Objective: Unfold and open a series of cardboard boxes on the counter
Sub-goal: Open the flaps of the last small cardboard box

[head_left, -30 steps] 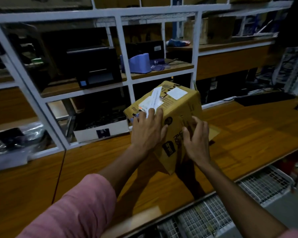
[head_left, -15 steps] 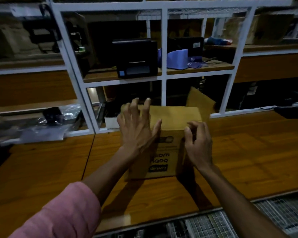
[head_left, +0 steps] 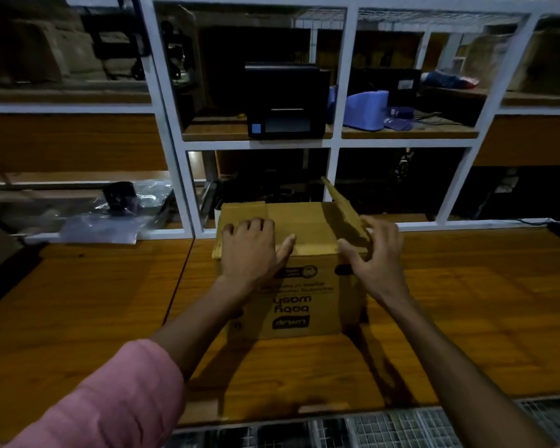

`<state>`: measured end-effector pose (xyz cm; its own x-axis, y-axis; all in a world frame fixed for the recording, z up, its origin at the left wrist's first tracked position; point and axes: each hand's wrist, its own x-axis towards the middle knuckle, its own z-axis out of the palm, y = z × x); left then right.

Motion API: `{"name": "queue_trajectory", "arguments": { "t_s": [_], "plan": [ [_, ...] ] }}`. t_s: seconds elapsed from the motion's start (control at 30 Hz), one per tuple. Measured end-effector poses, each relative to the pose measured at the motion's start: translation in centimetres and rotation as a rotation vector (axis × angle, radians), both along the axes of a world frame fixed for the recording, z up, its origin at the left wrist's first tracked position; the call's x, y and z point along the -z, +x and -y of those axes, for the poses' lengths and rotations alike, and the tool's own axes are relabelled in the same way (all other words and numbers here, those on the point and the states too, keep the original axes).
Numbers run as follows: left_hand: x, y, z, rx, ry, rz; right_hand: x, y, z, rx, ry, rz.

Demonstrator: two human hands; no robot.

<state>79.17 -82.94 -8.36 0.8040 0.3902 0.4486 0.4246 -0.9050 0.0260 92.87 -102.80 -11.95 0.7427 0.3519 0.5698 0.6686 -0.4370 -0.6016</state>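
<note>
A single wide-angle head view looks forward and down from close above the brown wooden tabletop (head_left: 466,318). It faces the white-framed shelving (head_left: 338,143) just beyond both grips, left grip (head_left: 251,250) and right grip (head_left: 377,253), forearms entering from the lower edge.
</note>
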Motion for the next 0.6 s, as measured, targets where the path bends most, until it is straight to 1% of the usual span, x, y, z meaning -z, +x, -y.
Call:
{"name": "queue_trajectory", "arguments": {
  "t_s": [0.07, 0.17, 0.27, 0.47, 0.6],
  "plan": [
    [-0.3, -0.7, -0.5, 0.002, -0.022, -0.052, 0.2, 0.4, -0.6, -0.079, -0.127, -0.007],
    [-0.5, -1.9, -2.0, 0.001, -0.076, -0.171, -0.3, 0.6, -1.6, -0.172, -0.166, -0.035],
    [-0.5, -3.3, -4.1, 0.0, -0.089, -0.249, -0.5, 0.5, -3.0, -0.212, -0.254, -0.008],
    [-1.3, -6.7, -7.6, -0.019, -0.146, -0.21, -0.1, -2.6, -7.4, -0.186, -0.17, 0.05],
    [-1.6, -10.9, -12.8, -0.025, -0.122, -0.202, 0.2, -6.8, -12.8, -0.195, -0.16, 0.074]
  ]
}}
